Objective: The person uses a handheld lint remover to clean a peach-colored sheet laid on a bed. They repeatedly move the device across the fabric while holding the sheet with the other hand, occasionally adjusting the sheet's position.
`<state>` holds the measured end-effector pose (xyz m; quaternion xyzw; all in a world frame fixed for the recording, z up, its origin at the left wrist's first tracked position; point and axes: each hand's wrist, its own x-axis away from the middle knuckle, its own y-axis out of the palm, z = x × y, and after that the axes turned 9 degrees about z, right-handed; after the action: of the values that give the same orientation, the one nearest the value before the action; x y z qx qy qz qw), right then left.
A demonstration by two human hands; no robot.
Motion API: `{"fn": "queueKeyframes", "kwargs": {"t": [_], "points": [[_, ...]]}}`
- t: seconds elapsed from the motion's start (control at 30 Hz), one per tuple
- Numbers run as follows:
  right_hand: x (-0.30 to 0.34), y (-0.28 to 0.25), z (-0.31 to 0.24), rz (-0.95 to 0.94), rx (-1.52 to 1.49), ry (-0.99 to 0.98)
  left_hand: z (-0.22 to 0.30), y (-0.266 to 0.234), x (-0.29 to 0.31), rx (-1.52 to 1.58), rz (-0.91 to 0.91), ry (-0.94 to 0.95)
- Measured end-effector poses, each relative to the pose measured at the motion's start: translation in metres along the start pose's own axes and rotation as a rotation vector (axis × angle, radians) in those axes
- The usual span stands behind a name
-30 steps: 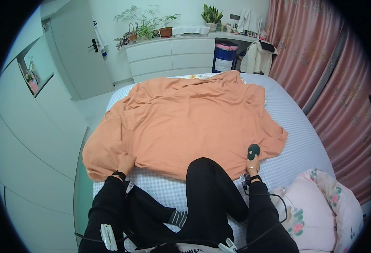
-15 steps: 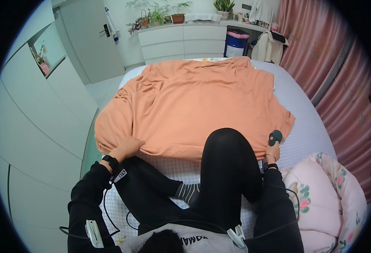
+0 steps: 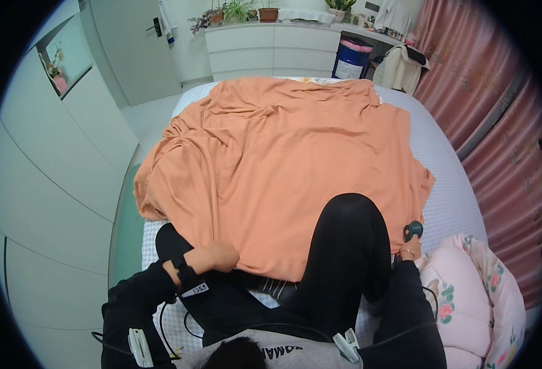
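Observation:
A large orange cloth point(image 3: 295, 166) lies spread over the bed, wrinkled at its far left. My left hand point(image 3: 220, 255) is closed on its near edge and holds that edge over my bent left leg. At the cloth's near right corner, my right hand point(image 3: 411, 248) grips a dark green handheld device point(image 3: 413, 231) with a round head, which looks like a fabric shaver. The device's head is beside the cloth's right edge; whether it touches the cloth I cannot tell. My raised right knee point(image 3: 354, 224) covers part of the near edge.
A pink floral quilt point(image 3: 462, 295) is bunched at the near right of the checked bed sheet point(image 3: 452, 184). Cables run along both my forearms. White drawers point(image 3: 274, 52) with potted plants stand beyond the bed, near a blue bin point(image 3: 351, 58). Pink curtains point(image 3: 498, 123) hang at right.
My left hand has pulled the cloth's near edge toward me and to the right, so it now covers most of my striped sock. My right hand and the device have moved slightly nearer and right.

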<state>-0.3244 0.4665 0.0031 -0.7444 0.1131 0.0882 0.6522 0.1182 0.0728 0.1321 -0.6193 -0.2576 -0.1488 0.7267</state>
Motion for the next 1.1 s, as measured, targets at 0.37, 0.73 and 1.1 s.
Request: {"fn": "queueKeyframes", "kwargs": {"t": [0.37, 0.73, 1.1], "points": [[-0.043, -0.006, 0.018, -0.096, 0.012, 0.233, -0.048, -0.04, -0.003, 0.578, -0.364, 0.089], [-0.152, -0.035, -0.195, 0.191, -0.551, -0.234, -0.282, -0.134, -0.24, 0.002, 1.142, -0.536], [-0.276, 0.134, -0.494, 0.006, -0.569, -0.448, -0.381, -0.136, -0.258, -0.007, 0.996, -0.57]]}}
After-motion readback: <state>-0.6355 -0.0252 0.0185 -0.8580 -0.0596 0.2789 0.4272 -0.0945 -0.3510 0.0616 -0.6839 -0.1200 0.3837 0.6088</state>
